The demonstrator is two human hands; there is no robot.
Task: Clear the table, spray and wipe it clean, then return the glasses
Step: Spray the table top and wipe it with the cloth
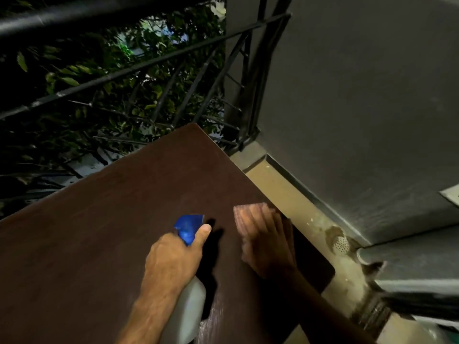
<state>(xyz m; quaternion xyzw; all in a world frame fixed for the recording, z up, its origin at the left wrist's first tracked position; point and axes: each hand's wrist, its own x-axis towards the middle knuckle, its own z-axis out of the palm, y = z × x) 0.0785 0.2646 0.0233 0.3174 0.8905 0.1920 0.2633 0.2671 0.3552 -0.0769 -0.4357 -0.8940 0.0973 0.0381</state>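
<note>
A dark brown wooden table (111, 244) fills the lower left of the head view. My left hand (173, 259) grips a white spray bottle (188, 309) by its neck, and the blue nozzle (188, 225) points away from me over the tabletop. My right hand (268, 244) lies flat, fingers spread, on a pinkish-brown cloth (244, 212) near the table's right edge. The hand and cloth are motion-blurred. No glasses show on the table.
A black metal railing (149, 63) with leafy branches behind it runs past the table's far edge. A grey wall (360, 108) stands to the right. Between table and wall is a strip of tan floor (305, 207) with a round drain (341, 243).
</note>
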